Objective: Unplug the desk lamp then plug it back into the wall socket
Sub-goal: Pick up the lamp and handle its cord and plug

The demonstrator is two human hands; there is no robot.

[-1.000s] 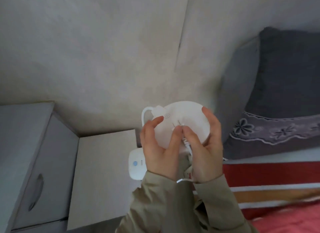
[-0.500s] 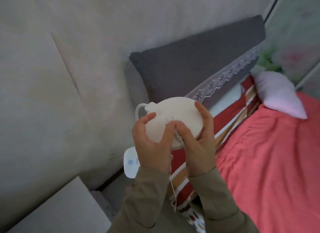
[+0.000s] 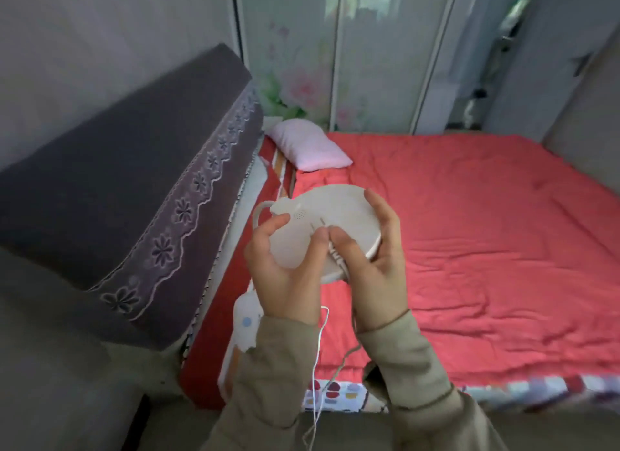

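Note:
I hold a white desk lamp with both hands in front of me. Its round flat head (image 3: 339, 209) faces up, and a curved white neck (image 3: 260, 209) loops at its left edge. My left hand (image 3: 285, 276) grips the head from the left, thumb on top. My right hand (image 3: 372, 266) clasps the right rim, thumb pressed near the middle. The lamp's white base (image 3: 246, 326) with a blue dot hangs below my left wrist. A thin white cord (image 3: 318, 356) dangles down between my sleeves. No wall socket is in view.
A bed with a red cover (image 3: 469, 249) fills the right side, with a pink pillow (image 3: 308, 148) at its far end. A dark grey headboard cushion (image 3: 134, 182) with lace trim runs along the left. Wardrobe doors (image 3: 352, 47) stand beyond the bed.
My view has swung right, away from the wall and the white bedside cabinet, over the bed. My hands keep the same grip on the lamp head.

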